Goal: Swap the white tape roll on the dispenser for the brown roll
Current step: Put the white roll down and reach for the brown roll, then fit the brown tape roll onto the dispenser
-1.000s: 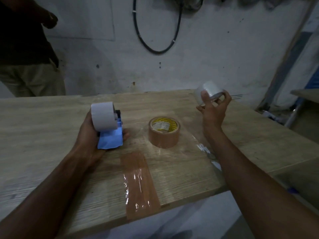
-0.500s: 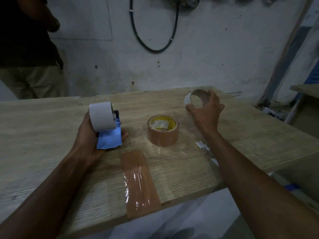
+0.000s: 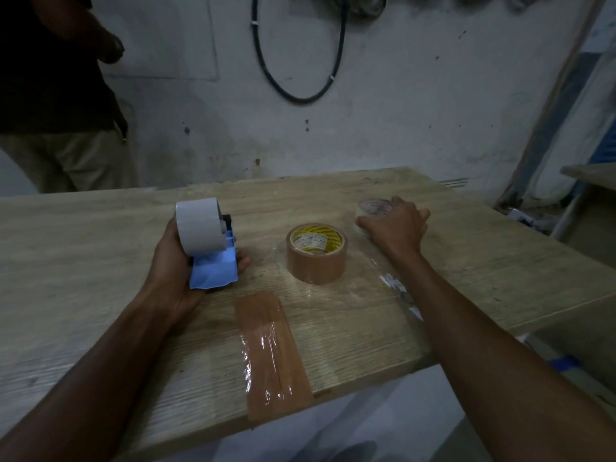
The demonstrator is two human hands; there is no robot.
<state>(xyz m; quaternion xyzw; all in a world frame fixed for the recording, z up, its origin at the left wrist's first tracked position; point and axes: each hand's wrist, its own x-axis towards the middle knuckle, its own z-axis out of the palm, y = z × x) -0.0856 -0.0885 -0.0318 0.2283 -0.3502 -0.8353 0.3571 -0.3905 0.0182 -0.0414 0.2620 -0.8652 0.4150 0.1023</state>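
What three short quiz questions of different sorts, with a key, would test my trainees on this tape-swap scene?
1. True or false: the brown roll is mounted on the dispenser.
2. Which hand holds the dispenser? A) left hand B) right hand
3. Fill in: the right hand rests on a small roll lying on the ___.

Key: 1. False, it lies flat on the table; the white roll is mounted. 2. A. 3. table.
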